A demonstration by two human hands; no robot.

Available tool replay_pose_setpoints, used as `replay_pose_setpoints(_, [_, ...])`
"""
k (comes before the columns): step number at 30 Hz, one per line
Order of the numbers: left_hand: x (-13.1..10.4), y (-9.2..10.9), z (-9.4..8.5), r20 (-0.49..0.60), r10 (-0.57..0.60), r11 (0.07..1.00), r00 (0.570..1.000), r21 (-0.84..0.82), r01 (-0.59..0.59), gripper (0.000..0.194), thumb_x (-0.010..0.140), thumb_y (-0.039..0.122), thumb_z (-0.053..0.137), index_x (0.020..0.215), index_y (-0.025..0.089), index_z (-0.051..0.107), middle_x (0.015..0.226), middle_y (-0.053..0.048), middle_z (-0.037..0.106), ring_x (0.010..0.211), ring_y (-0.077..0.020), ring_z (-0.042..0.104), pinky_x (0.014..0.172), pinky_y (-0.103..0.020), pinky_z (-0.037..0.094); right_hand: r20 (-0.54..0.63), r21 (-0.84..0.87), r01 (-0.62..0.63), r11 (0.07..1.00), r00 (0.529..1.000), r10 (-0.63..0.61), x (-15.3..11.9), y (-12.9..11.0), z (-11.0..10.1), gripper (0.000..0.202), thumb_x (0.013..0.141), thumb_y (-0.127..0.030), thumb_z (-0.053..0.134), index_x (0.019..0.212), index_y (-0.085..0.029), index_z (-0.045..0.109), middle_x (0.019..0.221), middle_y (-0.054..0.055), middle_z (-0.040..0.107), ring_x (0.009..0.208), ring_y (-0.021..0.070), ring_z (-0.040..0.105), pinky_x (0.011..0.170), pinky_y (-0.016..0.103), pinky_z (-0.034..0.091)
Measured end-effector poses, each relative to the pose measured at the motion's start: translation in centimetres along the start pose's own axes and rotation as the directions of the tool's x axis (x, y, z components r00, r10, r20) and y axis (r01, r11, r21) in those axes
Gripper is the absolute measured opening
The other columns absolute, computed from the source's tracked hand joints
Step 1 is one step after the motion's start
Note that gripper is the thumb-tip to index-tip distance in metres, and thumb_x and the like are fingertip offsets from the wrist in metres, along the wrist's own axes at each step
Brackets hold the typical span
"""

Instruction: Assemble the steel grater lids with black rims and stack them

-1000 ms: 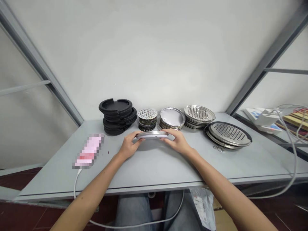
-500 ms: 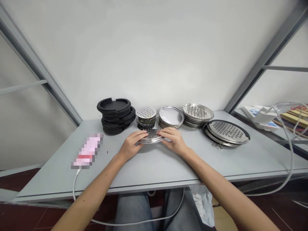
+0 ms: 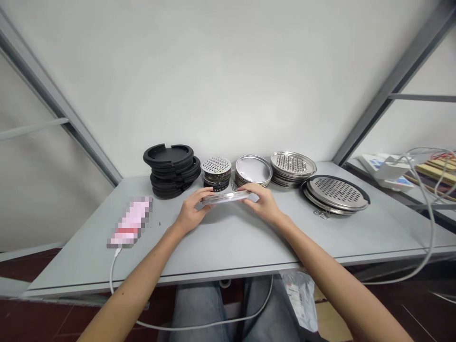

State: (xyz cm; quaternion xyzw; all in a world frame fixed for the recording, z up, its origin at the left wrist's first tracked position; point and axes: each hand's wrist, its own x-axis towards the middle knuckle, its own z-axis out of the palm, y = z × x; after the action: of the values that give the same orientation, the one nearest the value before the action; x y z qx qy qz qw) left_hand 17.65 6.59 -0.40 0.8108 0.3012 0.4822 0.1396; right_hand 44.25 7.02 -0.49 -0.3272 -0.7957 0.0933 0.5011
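Between both hands I hold a round metal grater disc (image 3: 225, 197), raised a little over the table and seen nearly edge-on, so its perforated face is hidden. My left hand (image 3: 192, 209) pinches its left rim, thumb below and fingers on top. On the right rim my right hand (image 3: 261, 204) grips it in the same way. Just behind stand a stack of small perforated grater plates (image 3: 216, 166) and a stack of shallow metal rings or pans (image 3: 253, 170). Right of those is a stack of rimmed grater discs (image 3: 293, 164).
Black round holders (image 3: 169, 159) are piled at the back left. A grater disc in a black holder (image 3: 338, 192) lies at right, with small wire clips (image 3: 321, 214) beside it. A blurred pink phone (image 3: 131, 221) with a white cable (image 3: 111, 275) lies at left on the grey table (image 3: 228, 251).
The grater disc has tilted from showing its perforated top to nearly edge-on and risen slightly. Both hands have turned with it and still grip its rim.
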Motion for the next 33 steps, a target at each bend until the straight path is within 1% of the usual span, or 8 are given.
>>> replay_pose_setpoints(5, [0.0, 0.1, -0.1, -0.02, 0.053, 0.987, 0.998, 0.153, -0.05, 0.036, 0.086, 0.024, 0.065, 0.122, 0.021, 0.061, 0.123, -0.011, 0.065, 0.114, -0.0244, 0.061, 0.101, -0.044, 0.049, -0.117, -0.05, 0.066, 0.997, 0.99, -0.072, 0.0, -0.7, -0.5, 0.022, 0.083, -0.02, 0.064, 0.104, -0.024, 0.068, 0.098, 0.007, 0.069, 0.093, 0.0228, 0.063, 0.085, 0.04, 0.052])
replay_pose_setpoints(8, [-0.2, 0.4, 0.1, 0.004, 0.105, 0.982, 0.994, 0.155, -0.104, 0.048, 0.085, 0.025, 0.068, 0.131, 0.022, 0.055, 0.125, -0.011, 0.063, 0.115, -0.0248, 0.061, 0.099, -0.043, 0.05, -0.097, -0.102, 0.135, 0.986, 0.985, -0.145, -0.1, -1.5, -0.3, 0.023, 0.084, -0.021, 0.063, 0.105, -0.024, 0.068, 0.097, 0.008, 0.068, 0.091, 0.023, 0.063, 0.082, 0.041, 0.053])
replay_pose_setpoints(11, [-0.4, 0.5, 0.3, 0.038, 0.153, 0.982, 0.987, 0.108, -0.157, 0.042, 0.089, 0.02, 0.062, 0.131, 0.024, 0.056, 0.124, -0.01, 0.064, 0.114, -0.0231, 0.061, 0.097, -0.041, 0.053, -0.04, -0.14, 0.189, 0.972, 0.98, -0.196, -0.2, -2.1, 0.1, 0.024, 0.085, -0.021, 0.061, 0.108, -0.025, 0.068, 0.097, 0.008, 0.067, 0.092, 0.0229, 0.062, 0.082, 0.042, 0.052])
replay_pose_setpoints(13, [-0.5, 0.5, 0.4, 0.035, 0.167, 0.982, 0.985, 0.082, -0.169, 0.038, 0.091, 0.016, 0.058, 0.128, 0.024, 0.059, 0.12, -0.009, 0.066, 0.11, -0.0215, 0.063, 0.095, -0.039, 0.054, -0.026, -0.138, 0.175, 0.975, 0.983, -0.18, -0.3, -2.2, 0.3, 0.027, 0.085, -0.022, 0.061, 0.112, -0.025, 0.066, 0.099, 0.008, 0.066, 0.094, 0.0232, 0.062, 0.084, 0.042, 0.052])
replay_pose_setpoints(18, [-0.5, 0.4, 0.4, -0.068, 0.149, 0.988, 0.987, 0.041, -0.146, 0.032, 0.09, 0.016, 0.061, 0.121, 0.022, 0.064, 0.114, -0.009, 0.069, 0.105, -0.0212, 0.066, 0.09, -0.036, 0.056, 0.003, -0.104, 0.012, 0.995, 1.0, -0.012, -0.2, -1.3, -0.1, 0.049, 0.079, -0.031, 0.071, 0.125, -0.024, 0.058, 0.118, 0.01, 0.064, 0.11, 0.027, 0.058, 0.096, 0.045, 0.048])
replay_pose_setpoints(22, [-0.2, 0.5, 0.2, -0.132, 0.109, 0.994, 0.985, 0.018, -0.107, 0.03, 0.089, 0.017, 0.063, 0.119, 0.02, 0.063, 0.113, -0.01, 0.07, 0.104, -0.0217, 0.067, 0.092, -0.037, 0.054, 0.065, -0.06, -0.005, 0.998, 0.998, 0.009, -0.1, -0.5, -0.6, 0.024, 0.083, -0.025, 0.065, 0.107, -0.023, 0.066, 0.103, 0.007, 0.07, 0.097, 0.0235, 0.064, 0.089, 0.041, 0.051])
replay_pose_setpoints(29, [-0.1, -0.2, -0.3, 0.005, 0.041, 0.983, 0.999, 0.177, -0.041, 0.029, 0.089, 0.018, 0.06, 0.118, 0.02, 0.062, 0.129, -0.011, 0.061, 0.119, -0.0236, 0.059, 0.103, -0.043, 0.047, -0.136, -0.043, 0.038, 0.998, 0.99, -0.044, -0.1, -1.0, -0.7, 0.025, 0.084, -0.018, 0.064, 0.106, -0.026, 0.069, 0.1, 0.006, 0.069, 0.092, 0.0211, 0.065, 0.082, 0.036, 0.054])
replay_pose_setpoints(33, [-0.2, -0.1, -0.1, 0.005, 0.046, 0.981, 0.999, 0.187, -0.046, 0.045, 0.085, 0.025, 0.068, 0.129, 0.02, 0.056, 0.126, -0.011, 0.063, 0.113, -0.0235, 0.062, 0.098, -0.04, 0.051, -0.148, -0.056, 0.109, 0.992, 0.982, -0.116, -0.1, -1.2, -0.5, 0.028, 0.084, -0.018, 0.065, 0.11, -0.027, 0.07, 0.096, 0.007, 0.067, 0.088, 0.0211, 0.063, 0.079, 0.037, 0.053])
